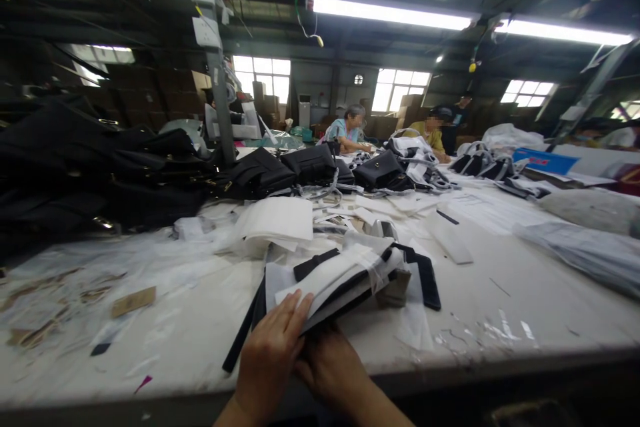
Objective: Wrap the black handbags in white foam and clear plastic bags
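A black bag [346,305] lies at the table's front, its near edge tilted up and white foam sheeting [325,281] over its top. My left hand [270,355] grips the near left edge, fingers pressed on the foam. Tucked under that edge is my right hand [334,361], closed at the bag's underside, with most of its fingers hidden. A black strap [244,330] sticks out to the left, and a wider black strip [428,280] lies at the right. Clear film wraps the bag's far end beside a brown-grey piece [395,288].
A foam sheet stack [277,217] lies just behind the bag. Black bags [90,173] pile high at left; more black bags [383,170] line the back. A metal post [223,107] rises behind. Tag scraps [134,301] litter the white table [500,280]. Co-workers sit across.
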A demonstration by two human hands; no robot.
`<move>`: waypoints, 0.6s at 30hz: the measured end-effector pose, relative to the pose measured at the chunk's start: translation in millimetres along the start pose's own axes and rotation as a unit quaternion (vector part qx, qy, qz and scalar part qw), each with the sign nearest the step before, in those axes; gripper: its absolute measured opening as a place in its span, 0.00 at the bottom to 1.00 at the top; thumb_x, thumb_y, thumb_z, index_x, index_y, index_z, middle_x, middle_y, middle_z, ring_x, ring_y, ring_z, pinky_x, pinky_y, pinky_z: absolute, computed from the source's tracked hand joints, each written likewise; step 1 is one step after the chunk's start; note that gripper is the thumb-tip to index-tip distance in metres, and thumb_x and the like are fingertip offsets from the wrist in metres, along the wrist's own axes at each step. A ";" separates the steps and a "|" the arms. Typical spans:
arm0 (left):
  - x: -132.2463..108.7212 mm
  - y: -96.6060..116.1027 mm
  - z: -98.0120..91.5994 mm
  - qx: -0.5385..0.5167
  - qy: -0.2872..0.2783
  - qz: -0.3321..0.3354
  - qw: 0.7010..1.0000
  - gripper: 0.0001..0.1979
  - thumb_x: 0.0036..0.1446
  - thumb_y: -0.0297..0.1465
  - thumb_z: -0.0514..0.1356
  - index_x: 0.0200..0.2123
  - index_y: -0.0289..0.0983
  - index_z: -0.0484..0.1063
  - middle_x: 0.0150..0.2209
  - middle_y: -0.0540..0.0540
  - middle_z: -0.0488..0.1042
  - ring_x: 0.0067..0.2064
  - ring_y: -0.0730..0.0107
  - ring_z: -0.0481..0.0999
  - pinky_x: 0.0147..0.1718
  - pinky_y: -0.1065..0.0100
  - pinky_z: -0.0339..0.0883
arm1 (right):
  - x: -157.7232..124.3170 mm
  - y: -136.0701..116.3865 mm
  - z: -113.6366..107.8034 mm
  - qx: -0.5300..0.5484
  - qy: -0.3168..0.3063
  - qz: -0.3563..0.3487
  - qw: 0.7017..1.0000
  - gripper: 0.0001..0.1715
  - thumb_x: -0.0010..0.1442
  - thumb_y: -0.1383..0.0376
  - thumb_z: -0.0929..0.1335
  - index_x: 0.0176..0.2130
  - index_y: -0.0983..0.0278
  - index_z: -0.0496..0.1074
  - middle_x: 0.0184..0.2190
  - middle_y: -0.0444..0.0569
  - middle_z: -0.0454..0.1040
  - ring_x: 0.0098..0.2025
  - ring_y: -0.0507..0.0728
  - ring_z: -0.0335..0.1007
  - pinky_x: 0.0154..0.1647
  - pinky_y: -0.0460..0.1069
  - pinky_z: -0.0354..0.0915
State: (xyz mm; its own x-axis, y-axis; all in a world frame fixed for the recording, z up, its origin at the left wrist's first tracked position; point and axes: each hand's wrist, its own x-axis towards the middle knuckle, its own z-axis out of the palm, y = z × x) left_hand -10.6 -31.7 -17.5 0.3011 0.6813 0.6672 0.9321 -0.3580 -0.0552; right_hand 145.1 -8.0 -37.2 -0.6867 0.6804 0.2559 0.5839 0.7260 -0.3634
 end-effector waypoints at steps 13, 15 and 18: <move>-5.8 1.9 -1.1 -0.013 0.012 -0.004 1.000 0.30 0.57 0.17 0.49 0.61 0.41 0.65 0.58 0.47 0.73 0.55 0.64 0.75 0.49 0.66 0.72 | -35.4 8.5 43.6 -0.048 0.034 -0.065 0.996 0.36 0.63 0.47 0.65 0.62 0.65 0.65 0.58 0.60 0.71 0.59 0.70 0.65 0.60 0.63 0.63; -8.5 2.7 -0.9 -0.013 0.023 0.006 1.000 0.27 0.60 0.20 0.50 0.61 0.41 0.65 0.57 0.47 0.73 0.55 0.65 0.76 0.49 0.68 0.72 | -27.3 3.7 44.9 -0.019 -0.014 -0.014 1.000 0.36 0.60 0.49 0.69 0.61 0.64 0.66 0.58 0.58 0.70 0.59 0.69 0.65 0.62 0.61 0.61; -13.5 1.9 1.2 -0.024 0.061 0.005 0.998 0.24 0.64 0.22 0.47 0.59 0.41 0.68 0.56 0.48 0.75 0.53 0.67 0.76 0.50 0.69 0.71 | -23.9 0.7 46.4 -0.008 -0.050 -0.005 0.999 0.30 0.61 0.56 0.69 0.60 0.62 0.67 0.57 0.57 0.71 0.58 0.69 0.67 0.60 0.62 0.63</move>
State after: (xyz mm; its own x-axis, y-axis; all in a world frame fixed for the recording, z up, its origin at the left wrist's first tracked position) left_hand -12.7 -40.8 -27.6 0.2812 0.5955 0.7526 0.9177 -0.3961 -0.0295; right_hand 141.8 -28.4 -85.1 -0.7324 0.6597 0.1686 0.5828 0.7354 -0.3457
